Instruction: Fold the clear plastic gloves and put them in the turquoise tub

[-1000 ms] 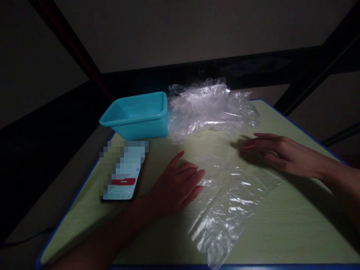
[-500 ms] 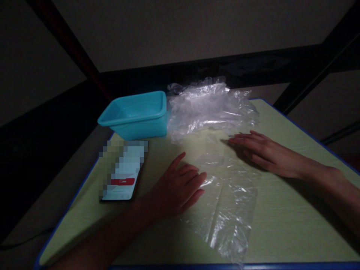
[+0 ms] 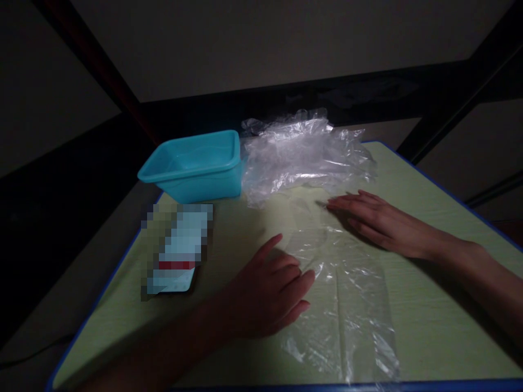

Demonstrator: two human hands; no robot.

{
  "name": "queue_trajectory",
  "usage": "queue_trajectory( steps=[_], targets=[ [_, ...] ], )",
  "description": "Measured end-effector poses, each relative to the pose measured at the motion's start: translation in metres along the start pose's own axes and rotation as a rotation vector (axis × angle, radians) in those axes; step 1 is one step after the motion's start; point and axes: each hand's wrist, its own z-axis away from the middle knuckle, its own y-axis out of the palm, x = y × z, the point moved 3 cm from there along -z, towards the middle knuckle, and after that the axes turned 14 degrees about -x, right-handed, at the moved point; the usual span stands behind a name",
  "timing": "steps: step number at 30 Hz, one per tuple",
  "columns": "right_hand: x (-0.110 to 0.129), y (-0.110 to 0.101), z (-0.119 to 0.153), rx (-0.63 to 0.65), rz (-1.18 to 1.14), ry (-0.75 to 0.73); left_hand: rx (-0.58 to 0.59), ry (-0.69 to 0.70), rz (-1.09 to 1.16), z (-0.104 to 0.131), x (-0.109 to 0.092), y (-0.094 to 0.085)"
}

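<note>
Across the lower middle of the frame, seen from the head camera, a thin clear plastic sheet [image 3: 362, 310] lies spread on the pale green table [image 3: 437, 326], its near end reaching the blue edge [image 3: 445, 384] at the bottom of the frame. A long crease runs down it, and its wrinkles catch the light. Left of the sheet, just below the centre of the frame, is the left hand [image 3: 267, 296], back upward, fingers apart and loosely bent, grasping nothing; its fingertips lie over the sheet's left side, though I cannot tell how firmly they press. Right of centre, the right hand [image 3: 376, 222] reaches in from the right side of the frame, fingers nearly straight and close together, relaxed and not clenched. Its fingertips are by the sheet's upper right part; whether they touch it I cannot tell. At the upper centre of the frame sits a crumpled heap of clear plastic [image 3: 304, 155], near the far end of the table. Just beside it, upper left of centre, stands a turquoise tub [image 3: 204, 188]. Below the tub lies a phone [image 3: 183, 245] with its screen lit, partly blurred into squares. Behind the table is a dim wall [image 3: 286, 49]
</note>
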Motion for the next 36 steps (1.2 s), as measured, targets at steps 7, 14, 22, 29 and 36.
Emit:
queue_trajectory(
  steps=[7, 14, 22, 29, 36],
  targets=[
    [0.004, 0.008, -0.001, 0.037, -0.038, -0.009, 0.031, 0.036, 0.030, 0.001, -0.007, 0.003],
    [0.006, 0.007, -0.002, 0.039, -0.037, -0.001, -0.122, 0.089, -0.004, 0.002, -0.004, -0.007],
    [0.006, 0.006, -0.002, 0.046, -0.016, -0.013, -0.169, 0.092, -0.044, 0.000, 0.005, -0.014],
    [0.014, 0.001, -0.003, 0.002, -0.019, -0.065, -0.179, 0.072, -0.007, 0.003, 0.018, -0.012],
    [0.031, -0.014, -0.005, -0.013, -0.074, -0.100, -0.161, -0.104, 0.086, 0.009, 0.034, -0.004]
  ],
)
